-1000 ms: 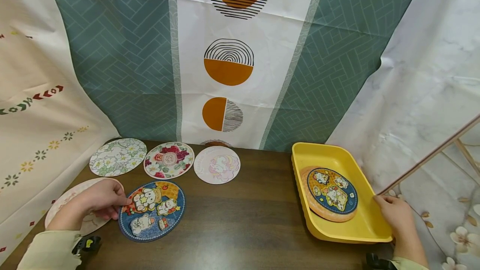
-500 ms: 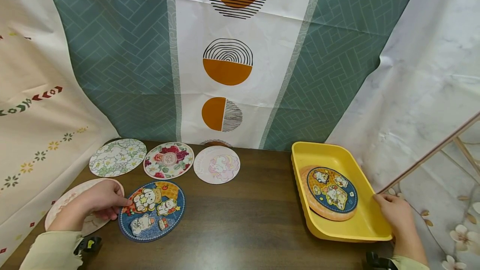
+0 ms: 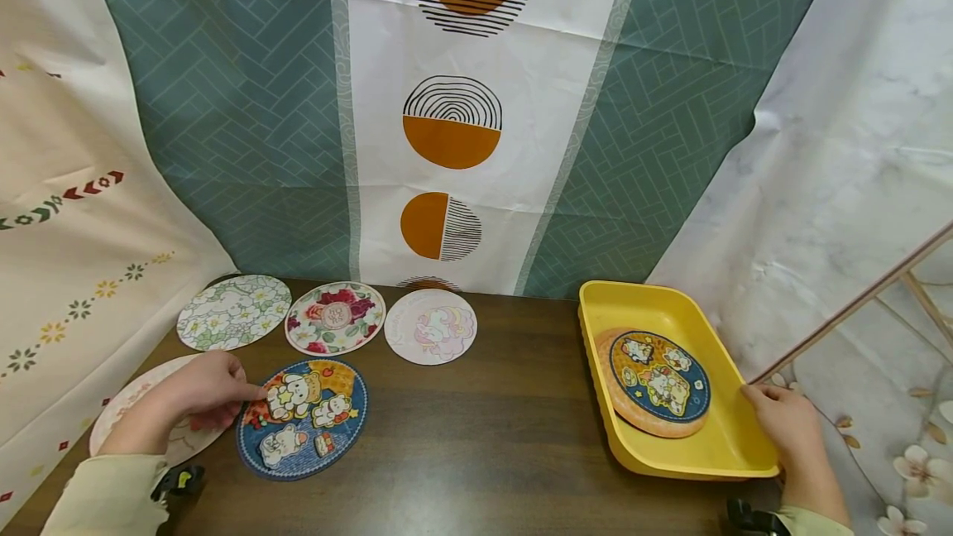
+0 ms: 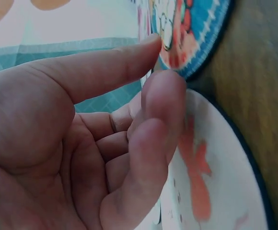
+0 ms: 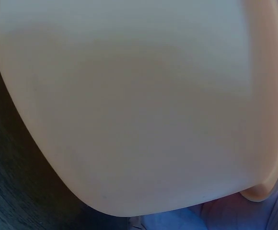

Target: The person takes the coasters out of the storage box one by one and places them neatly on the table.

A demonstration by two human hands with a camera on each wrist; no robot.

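In the head view my left hand [image 3: 201, 395] hovers at the left edge of a round blue mat [image 3: 328, 437] printed with cartoon animals. Thumb and fingers stand apart with nothing held between them; the left wrist view shows the thumb [image 4: 115, 64] straight and the other fingers loosely bent. Beneath this hand lies a pale round mat [image 3: 122, 404], partly covered by it. On the right, my right hand [image 3: 792, 433] grips the side rim of a yellow tray [image 3: 733, 449]. Inside the tray is a thick tan disc [image 3: 633, 408] under a smaller blue cartoon mat [image 3: 658, 375].
Along the back of the dark wooden table [image 3: 462, 453] lie a white-and-green floral mat [image 3: 234, 313], a red rose mat [image 3: 335, 318] and a pink unicorn mat [image 3: 432, 327]. Patterned cloths [image 3: 246, 106] hang behind and at both sides.
My left hand has lifted slightly, its fingers drawing back from the blue mat's edge while the mat stays nearly in place. My right hand and the tray have barely moved.
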